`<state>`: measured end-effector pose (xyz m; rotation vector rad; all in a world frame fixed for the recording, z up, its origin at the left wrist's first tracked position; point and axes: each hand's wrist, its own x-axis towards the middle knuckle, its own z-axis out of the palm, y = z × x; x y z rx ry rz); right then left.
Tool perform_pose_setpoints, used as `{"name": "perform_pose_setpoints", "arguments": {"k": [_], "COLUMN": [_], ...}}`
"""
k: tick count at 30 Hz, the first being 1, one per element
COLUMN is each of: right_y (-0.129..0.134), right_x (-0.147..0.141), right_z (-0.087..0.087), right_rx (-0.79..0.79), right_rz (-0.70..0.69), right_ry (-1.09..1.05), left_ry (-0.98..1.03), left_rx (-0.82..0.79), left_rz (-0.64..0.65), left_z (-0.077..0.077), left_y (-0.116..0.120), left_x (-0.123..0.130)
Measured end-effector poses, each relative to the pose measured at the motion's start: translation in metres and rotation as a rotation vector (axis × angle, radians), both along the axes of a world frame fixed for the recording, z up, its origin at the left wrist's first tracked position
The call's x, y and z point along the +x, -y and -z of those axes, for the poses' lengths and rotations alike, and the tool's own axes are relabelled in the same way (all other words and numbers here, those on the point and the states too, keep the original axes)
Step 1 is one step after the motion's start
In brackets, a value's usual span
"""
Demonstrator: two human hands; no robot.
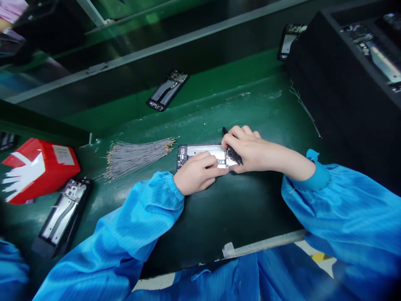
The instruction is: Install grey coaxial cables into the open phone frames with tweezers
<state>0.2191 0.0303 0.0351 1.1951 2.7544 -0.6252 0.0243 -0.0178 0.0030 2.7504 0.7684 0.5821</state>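
A phone frame [205, 149] with a silvery inside lies flat on the green bench, its long side running left to right. My left hand [200, 171] rests over its near edge, fingers curled around it and the index finger reaching toward the right end. Over that right end, my right hand [247, 148] grips a slim black tool [233, 151], which slants down to the frame; its tip is partly hidden by my fingers. To the left of the frame lies a bundle of thin grey cables [139, 156] with gold-coloured ends.
Another phone frame [167, 90] lies farther back. Two stacked frames [64, 213] sit at left, beside a red box [59, 161] with white strips. A black tray [344, 96] holding frames stands at right, near some loose cables [303, 104]. The bench edge [269, 242] is close to me.
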Motion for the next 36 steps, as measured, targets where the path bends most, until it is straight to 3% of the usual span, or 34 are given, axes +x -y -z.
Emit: {"name": "perform_pose_setpoints", "arguments": {"k": [8,24,31,36], "right_y": [-0.001,-0.005,-0.008,-0.010], "right_x": [0.000,-0.021,-0.005,-0.006], "right_z": [0.002,-0.007,0.002,0.002], "right_rx": [-0.004,0.055,0.065,0.128], "right_rz": [-0.011,-0.094,-0.228,-0.264], "right_ry": [-0.017,0.195,-0.052,-0.020], "left_ry": [0.130,0.124,0.133,0.096], "left_rx": [-0.162,-0.151,-0.166,-0.186], "left_rz": [-0.063,-0.053,-0.161,-0.210], "left_z": [0.000,0.002,0.003,0.001], "left_y": [0.001,0.000,0.002,0.001], "left_x": [0.001,0.001,0.005,0.006]}}
